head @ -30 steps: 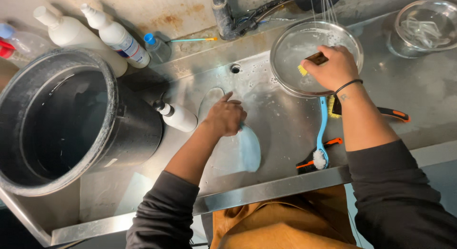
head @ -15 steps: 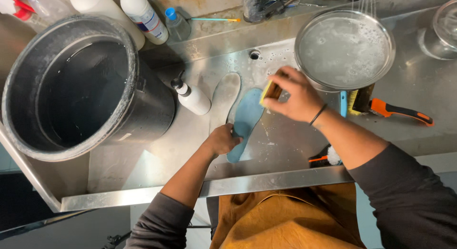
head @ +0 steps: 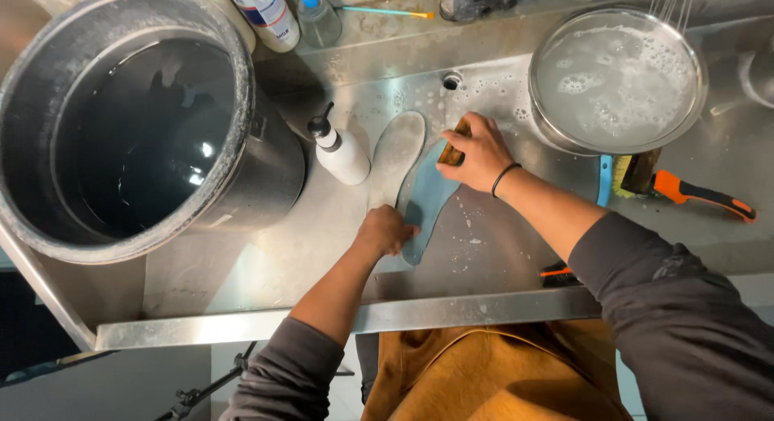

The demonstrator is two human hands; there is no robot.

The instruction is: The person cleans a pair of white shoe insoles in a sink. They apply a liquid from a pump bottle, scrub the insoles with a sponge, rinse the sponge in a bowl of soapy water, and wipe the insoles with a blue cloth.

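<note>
Since a moment ago, my right hand (head: 477, 153) has slid the brown sponge (head: 453, 144) onto the top end of the blue insole (head: 427, 197). My left hand (head: 387, 230) presses down on the insole's bottom end, fingers curled. Left of the insole stands a small white pump bottle (head: 342, 152) with a black top. A grey insole (head: 397, 153) lies right beside the blue one. Behind it stands a white bottle (head: 264, 13) with a blue label. A big black bucket (head: 137, 123) of water crowds the left. A soapy bowl (head: 617, 79) sits right.
</note>
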